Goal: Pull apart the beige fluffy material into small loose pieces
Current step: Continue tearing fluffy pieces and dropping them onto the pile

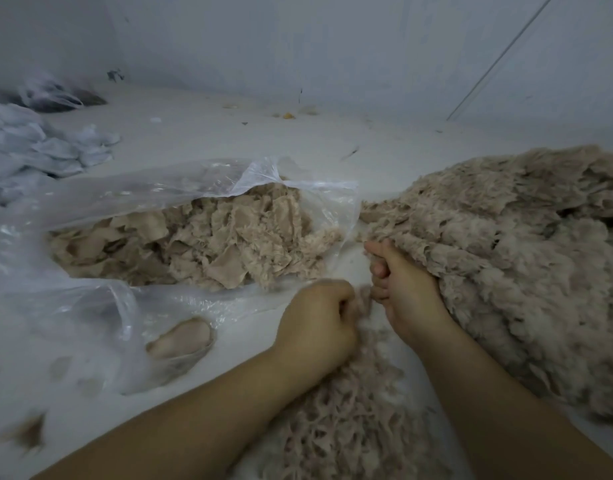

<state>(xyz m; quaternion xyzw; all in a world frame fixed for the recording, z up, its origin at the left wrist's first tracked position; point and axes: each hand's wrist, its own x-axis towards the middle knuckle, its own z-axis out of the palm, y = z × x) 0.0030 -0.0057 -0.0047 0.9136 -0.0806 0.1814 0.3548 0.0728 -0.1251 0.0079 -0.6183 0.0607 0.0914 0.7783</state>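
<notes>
Beige fluffy material pile [506, 258] at 3 o'clock, cut off right. Edge gripped by right hand [407, 292]; small tuft pinched by left hand [319, 320], fingertips hidden.

A large heap of beige fluffy material [506, 254] lies just right of the gripping hands, with small loose pieces [350, 420] piled directly beneath them.

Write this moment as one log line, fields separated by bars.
left hand: grips beige fluffy tuft | right hand: grips big beige fluffy pile's edge | clear plastic bag: holds beige pieces | step: pulling apart
</notes>
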